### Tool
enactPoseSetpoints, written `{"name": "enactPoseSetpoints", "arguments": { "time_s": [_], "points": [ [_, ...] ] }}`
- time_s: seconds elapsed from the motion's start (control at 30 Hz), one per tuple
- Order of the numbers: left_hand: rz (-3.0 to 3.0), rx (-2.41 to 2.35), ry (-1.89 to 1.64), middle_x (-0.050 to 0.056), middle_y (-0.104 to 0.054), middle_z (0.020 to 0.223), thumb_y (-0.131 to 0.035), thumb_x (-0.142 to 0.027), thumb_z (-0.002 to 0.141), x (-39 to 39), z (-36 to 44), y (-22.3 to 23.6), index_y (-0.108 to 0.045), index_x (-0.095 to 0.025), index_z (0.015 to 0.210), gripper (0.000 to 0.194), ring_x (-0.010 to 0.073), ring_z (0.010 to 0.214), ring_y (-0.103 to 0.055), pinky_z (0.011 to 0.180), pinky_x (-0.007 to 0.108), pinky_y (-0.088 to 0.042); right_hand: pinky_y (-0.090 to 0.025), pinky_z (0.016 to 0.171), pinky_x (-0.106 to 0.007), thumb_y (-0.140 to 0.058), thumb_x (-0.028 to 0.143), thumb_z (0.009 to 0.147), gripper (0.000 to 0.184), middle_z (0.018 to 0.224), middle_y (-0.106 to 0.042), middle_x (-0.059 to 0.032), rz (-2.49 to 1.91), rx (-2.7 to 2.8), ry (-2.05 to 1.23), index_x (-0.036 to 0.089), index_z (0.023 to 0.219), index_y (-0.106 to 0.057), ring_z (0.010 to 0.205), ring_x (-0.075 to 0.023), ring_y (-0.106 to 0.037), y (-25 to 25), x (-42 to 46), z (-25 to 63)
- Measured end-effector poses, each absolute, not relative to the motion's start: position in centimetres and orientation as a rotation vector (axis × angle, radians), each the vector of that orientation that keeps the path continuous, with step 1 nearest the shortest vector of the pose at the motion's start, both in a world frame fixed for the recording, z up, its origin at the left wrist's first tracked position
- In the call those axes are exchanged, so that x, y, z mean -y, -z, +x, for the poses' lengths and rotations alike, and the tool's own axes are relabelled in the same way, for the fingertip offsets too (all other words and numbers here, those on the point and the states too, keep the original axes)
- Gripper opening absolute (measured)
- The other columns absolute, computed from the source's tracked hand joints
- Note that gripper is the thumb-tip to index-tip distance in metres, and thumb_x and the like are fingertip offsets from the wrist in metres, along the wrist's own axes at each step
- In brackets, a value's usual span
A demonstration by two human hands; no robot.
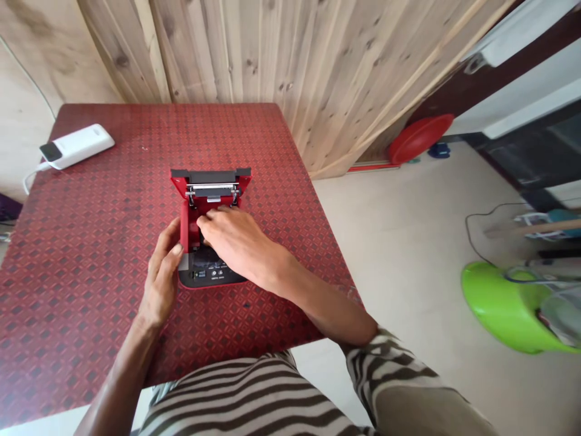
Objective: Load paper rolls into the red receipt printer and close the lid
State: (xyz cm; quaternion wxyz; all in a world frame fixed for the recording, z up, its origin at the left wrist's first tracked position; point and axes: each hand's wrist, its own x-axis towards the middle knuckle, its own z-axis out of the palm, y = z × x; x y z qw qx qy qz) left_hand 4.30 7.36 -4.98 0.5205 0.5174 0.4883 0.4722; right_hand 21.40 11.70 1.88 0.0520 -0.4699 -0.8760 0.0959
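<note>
A small red and black machine (209, 192) with its red lid (211, 178) flipped up stands in the middle of the red patterned table (91, 242). My left hand (161, 275) rests against the machine's left side, fingers pressed to the red casing. My right hand (238, 242) lies over the top of the machine, its fingers curled down into the open compartment below the lid's metal bar. What the fingertips touch inside is hidden. A black panel with small buttons (209, 274) shows at the machine's near end.
A white power bank (77, 145) with a cable lies at the table's far left. Wooden plank walls stand behind. On the floor to the right are a red round lid (420, 138), a green plastic basin (508, 306) and some cables.
</note>
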Motion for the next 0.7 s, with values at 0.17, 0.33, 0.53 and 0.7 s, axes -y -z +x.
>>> {"name": "enactPoseSetpoints", "arguments": {
  "time_s": [0.17, 0.33, 0.53, 0.7],
  "points": [
    [1.266, -1.168, -1.138, 0.008, -0.056, 0.158, -0.047, -0.053, 0.102, -7.1, 4.1, 6.0, -0.054, -0.027, 0.151, 0.056, 0.0317, 0.153, -0.043, 0.130, 0.054, -0.029, -0.060, 0.068, -0.037, -0.064, 0.008, 0.095, 0.015, 0.091, -0.081, -0.0130, -1.418, 2.739, -0.300, 0.016, 0.092, -0.076, 0.079, -0.0266, -0.077, -0.8, -14.1, 20.9],
    [1.267, -1.197, -1.124, 0.008, -0.053, 0.160, -0.051, -0.053, 0.100, -7.0, 3.8, 6.3, -0.054, -0.028, 0.151, 0.057, 0.0317, 0.152, -0.044, 0.130, 0.053, -0.028, -0.060, 0.072, -0.038, -0.069, 0.013, 0.093, 0.008, 0.097, -0.080, -0.0113, -1.411, 2.722, -0.260, 0.018, 0.098, -0.074, 0.082, -0.0255, -0.076, -1.4, -13.7, 21.5],
    [1.264, -1.216, -1.098, 0.007, -0.053, 0.160, -0.052, -0.053, 0.099, -7.1, 3.7, 5.8, -0.053, -0.028, 0.152, 0.058, 0.0305, 0.150, -0.045, 0.129, 0.050, -0.030, -0.059, 0.087, -0.040, -0.066, 0.017, 0.097, 0.013, 0.102, -0.077, -0.0098, -1.347, 2.582, -0.238, 0.014, 0.109, -0.071, 0.095, -0.0256, -0.073, -4.9, -10.0, 22.8],
    [1.236, -1.238, -1.068, 0.007, -0.054, 0.159, -0.052, -0.054, 0.099, -7.2, 3.7, 5.8, -0.054, -0.029, 0.151, 0.059, 0.0343, 0.152, -0.043, 0.129, 0.055, -0.028, -0.058, 0.086, -0.035, -0.080, 0.028, 0.090, 0.022, 0.104, -0.078, 0.0006, -1.245, 2.022, -0.440, 0.026, 0.110, -0.073, 0.095, -0.0187, -0.072, -6.4, -8.3, 28.0]
  ]
}}
